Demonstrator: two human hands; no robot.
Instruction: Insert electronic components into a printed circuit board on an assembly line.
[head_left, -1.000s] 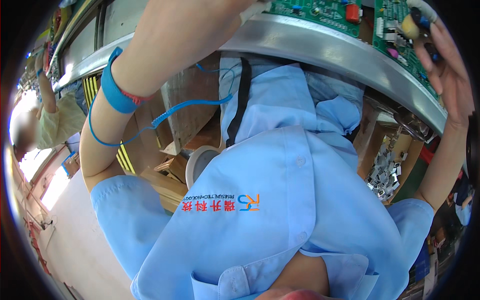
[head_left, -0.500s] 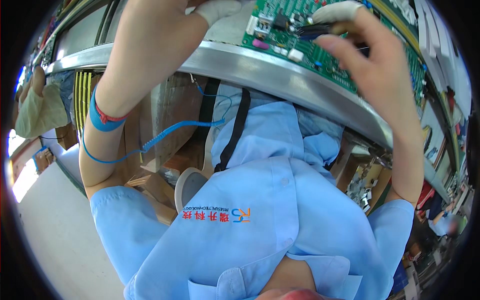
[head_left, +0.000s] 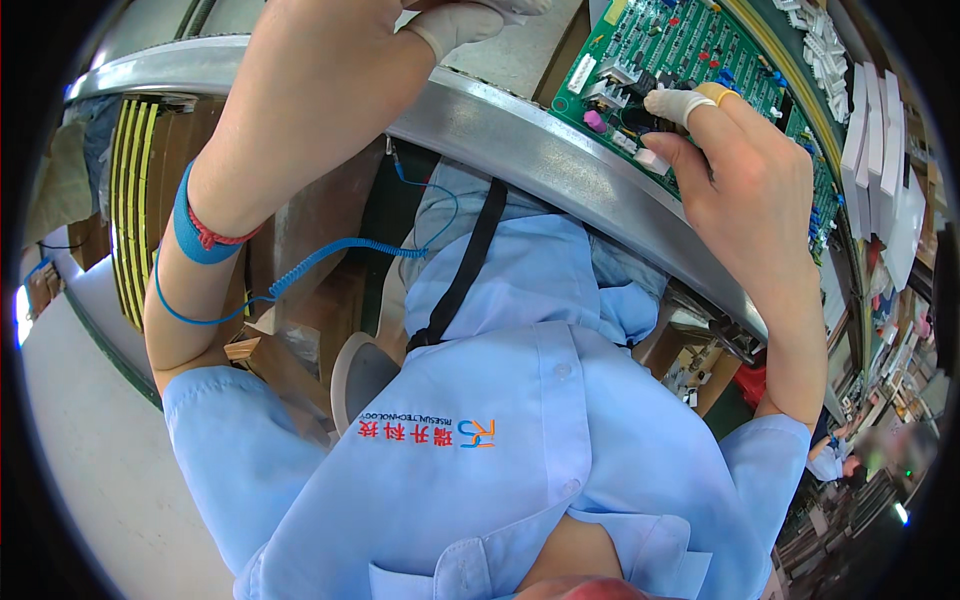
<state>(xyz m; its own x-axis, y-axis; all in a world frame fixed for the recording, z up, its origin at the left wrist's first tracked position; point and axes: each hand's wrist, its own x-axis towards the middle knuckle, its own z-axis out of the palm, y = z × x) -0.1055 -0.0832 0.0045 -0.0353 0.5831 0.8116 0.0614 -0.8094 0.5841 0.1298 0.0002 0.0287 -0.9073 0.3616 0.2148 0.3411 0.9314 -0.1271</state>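
A green circuit board (head_left: 665, 50) lies at the upper right, crowded with parts. My right hand (head_left: 745, 165) reaches over it with white and yellow finger covers on its fingertips. Its thumb and fingers are closed around a dark component (head_left: 640, 118), low over the board's near left part. Beside them are silver heatsinks (head_left: 608, 92), a pink part (head_left: 595, 121) and a white block (head_left: 652, 160). At the top, left of the board, is my left hand (head_left: 375, 35), its covered fingertips partly cut off by the picture's edge. Whether it holds anything is hidden.
A metal rail (head_left: 480, 110) runs along the near edge of the bench. A coiled blue cord (head_left: 335, 252) links my left wristband (head_left: 200, 225) to a clip under the rail. White panels (head_left: 875, 150) stand at the right; cardboard boxes (head_left: 180, 150) are below left.
My right hand has come down and left over the board, bringing the dark component among the parts near the heatsinks. The board and bench appear shifted in view.
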